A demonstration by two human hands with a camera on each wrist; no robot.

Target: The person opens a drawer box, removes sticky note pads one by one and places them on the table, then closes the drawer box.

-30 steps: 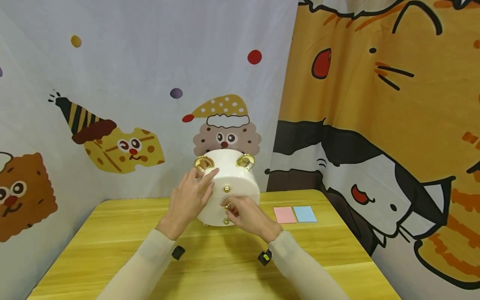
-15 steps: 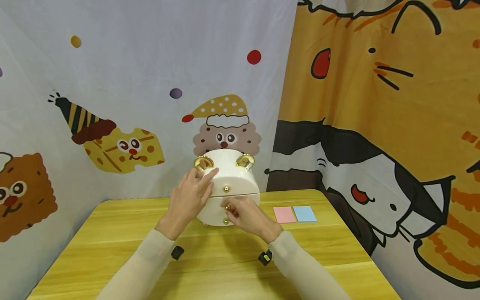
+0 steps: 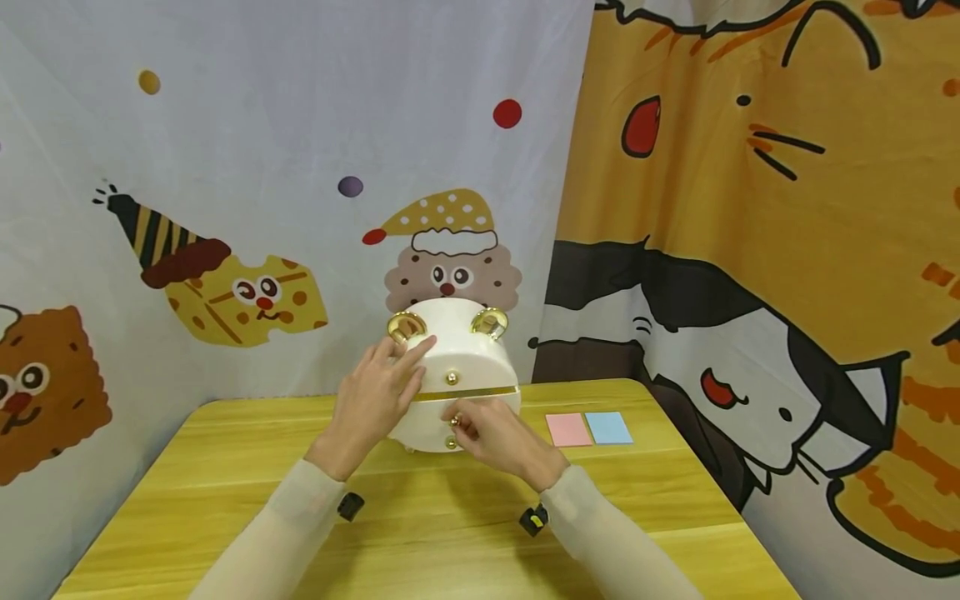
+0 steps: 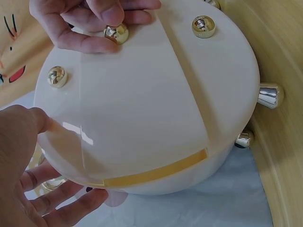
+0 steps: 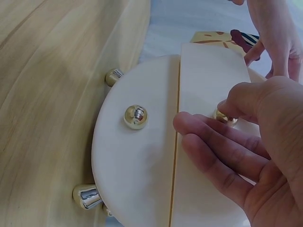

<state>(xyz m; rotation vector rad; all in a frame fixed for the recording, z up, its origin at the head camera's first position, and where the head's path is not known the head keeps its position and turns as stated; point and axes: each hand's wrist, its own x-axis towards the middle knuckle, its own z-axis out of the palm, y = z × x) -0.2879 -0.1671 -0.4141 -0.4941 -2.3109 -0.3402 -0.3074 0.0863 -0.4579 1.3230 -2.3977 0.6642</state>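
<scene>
A white rounded jewelry box with gold ring-shaped ears stands on the table. Its middle drawer juts out a little, and a gold-coloured strip shows above the drawer front in the head view. The thumb and fingers of my right hand pinch this drawer's gold knob. My left hand rests against the box's upper left, its index finger lying along the top. Gold knobs also sit on the upper section and the lower section.
Right of the box, a pink sticky-note pad and a blue sticky-note pad lie on the wooden table. Behind hangs a printed cartoon curtain. Short gold feet support the box.
The middle drawer has slid out toward me, widening the slit above it. My right hand has moved slightly nearer with the knob; the left hand keeps its place on the box.
</scene>
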